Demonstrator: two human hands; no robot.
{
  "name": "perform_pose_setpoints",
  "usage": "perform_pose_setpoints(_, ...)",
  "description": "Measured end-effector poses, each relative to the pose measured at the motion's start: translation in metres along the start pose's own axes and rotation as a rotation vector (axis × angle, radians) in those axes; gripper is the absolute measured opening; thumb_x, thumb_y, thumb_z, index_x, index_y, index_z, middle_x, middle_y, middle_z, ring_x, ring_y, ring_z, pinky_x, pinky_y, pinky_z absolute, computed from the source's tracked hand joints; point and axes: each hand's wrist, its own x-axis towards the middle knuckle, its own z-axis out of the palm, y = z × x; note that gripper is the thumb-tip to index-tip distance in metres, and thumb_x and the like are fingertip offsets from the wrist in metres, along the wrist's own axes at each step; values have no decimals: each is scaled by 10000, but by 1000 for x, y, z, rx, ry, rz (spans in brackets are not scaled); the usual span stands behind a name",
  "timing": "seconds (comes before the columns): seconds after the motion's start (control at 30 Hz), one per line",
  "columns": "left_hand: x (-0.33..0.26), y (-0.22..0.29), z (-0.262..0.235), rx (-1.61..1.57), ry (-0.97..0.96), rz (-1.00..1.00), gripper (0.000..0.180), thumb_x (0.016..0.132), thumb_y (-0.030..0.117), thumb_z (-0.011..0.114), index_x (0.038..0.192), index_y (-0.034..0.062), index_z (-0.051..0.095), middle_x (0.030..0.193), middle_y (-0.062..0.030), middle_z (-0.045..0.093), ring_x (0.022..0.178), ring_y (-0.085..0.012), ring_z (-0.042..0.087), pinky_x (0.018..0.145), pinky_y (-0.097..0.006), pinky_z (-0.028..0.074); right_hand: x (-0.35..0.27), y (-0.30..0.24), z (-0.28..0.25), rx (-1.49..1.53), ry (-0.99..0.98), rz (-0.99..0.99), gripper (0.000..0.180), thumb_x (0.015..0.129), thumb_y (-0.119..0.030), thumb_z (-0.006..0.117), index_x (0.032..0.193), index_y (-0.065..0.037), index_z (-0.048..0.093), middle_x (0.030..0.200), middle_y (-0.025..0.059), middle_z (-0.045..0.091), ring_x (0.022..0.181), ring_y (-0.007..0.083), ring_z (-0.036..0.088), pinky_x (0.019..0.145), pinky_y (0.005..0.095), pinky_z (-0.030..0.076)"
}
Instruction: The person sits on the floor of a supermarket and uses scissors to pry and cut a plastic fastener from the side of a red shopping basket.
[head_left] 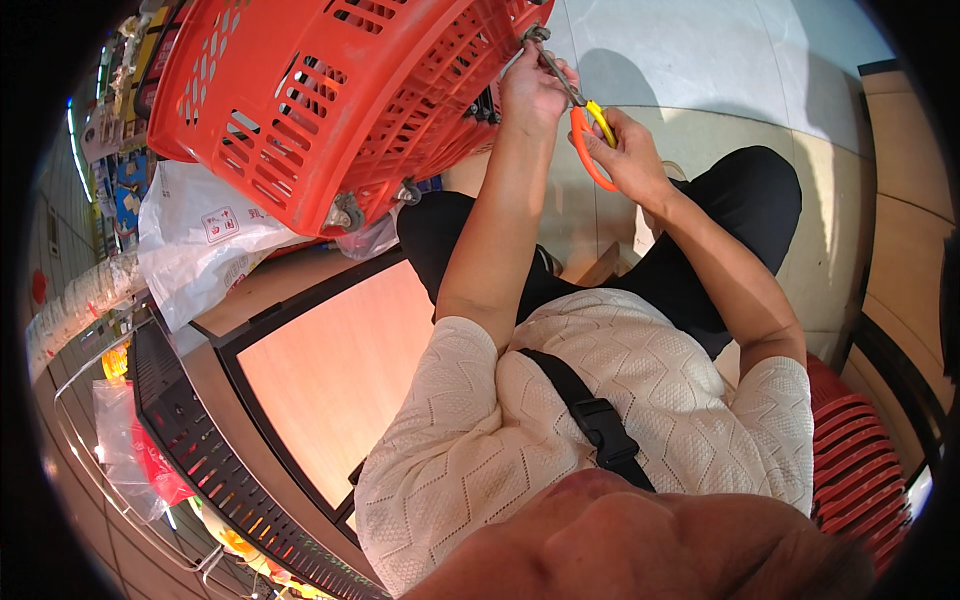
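Observation:
A red plastic shopping basket (290,100) with slotted sides is tipped over at the upper left, its underside turned toward me. Small caster wheels (345,213) sit along its lower edge. At its upper right corner, my left hand (535,92) is closed around another caster (537,34). My right hand (632,160) grips scissors (583,148) with orange and yellow handles. Their blades point up and left, with the tips close beside that caster. Fingers of my left hand partly hide where tips and wheel meet.
A white plastic bag (205,225) lies below the basket. To the left stand a black perforated rack (230,490) and a wood-coloured panel (325,375) in a black frame. Stacked red slatted plastic (855,470) is at the lower right. Pale floor tiles (700,60) stretch ahead.

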Motion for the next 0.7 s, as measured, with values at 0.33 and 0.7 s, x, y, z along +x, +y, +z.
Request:
perform_pose_setpoints(0.33, 5, -3, -3, -6, 9, 14, 238, 968, 302, 507, 821, 117, 538, 714, -9, 455, 657, -194, 416, 676, -377, 364, -2, -20, -6, -193, 46, 18, 424, 780, -409, 676, 810, -8, 538, 624, 97, 544, 564, 227, 527, 552, 358, 425)
perform_pose_setpoints(0.7, 7, -3, -5, -3, -14, 35, 249, 969, 309, 477, 822, 113, 519, 690, -34, 459, 637, -195, 432, 654, -376, 385, -1, -25, -9, -258, 44, 25, 427, 783, -415, 669, 806, -8, 540, 631, 121, 560, 582, 260, 553, 565, 373, 433)
